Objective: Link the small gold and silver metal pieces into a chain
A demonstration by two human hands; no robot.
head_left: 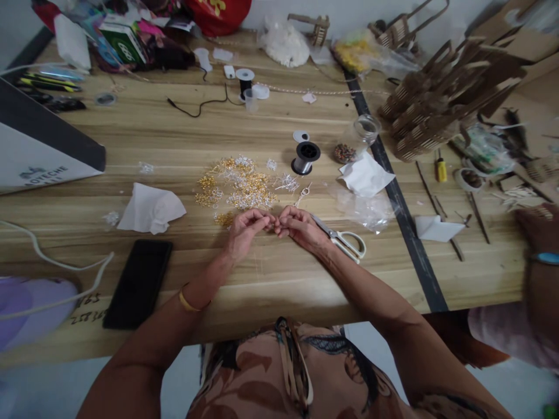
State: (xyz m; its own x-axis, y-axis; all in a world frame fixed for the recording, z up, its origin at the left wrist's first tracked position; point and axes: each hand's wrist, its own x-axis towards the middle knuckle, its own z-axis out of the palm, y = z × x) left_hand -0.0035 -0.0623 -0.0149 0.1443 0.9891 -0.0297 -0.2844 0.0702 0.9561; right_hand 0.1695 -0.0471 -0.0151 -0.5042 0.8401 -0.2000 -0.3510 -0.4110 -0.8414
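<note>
My left hand (245, 231) and my right hand (297, 227) meet fingertip to fingertip over the wooden table (183, 145), both pinched on something tiny that I cannot make out. Just beyond them lies a scattered pile of small gold and silver jewellery findings (238, 186). A spool of fine silver wire (305, 157) stands behind the pile. White-handled scissors (343, 238) lie right beside my right wrist. A gold bangle sits on my left wrist.
A black phone (138, 282) and a crumpled white tissue (151, 208) lie to the left. A glass jar (364, 131), white paper (364, 174) and a clear bag are at right. Wooden model parts (441, 99) and another person's arm (539, 267) occupy the far right.
</note>
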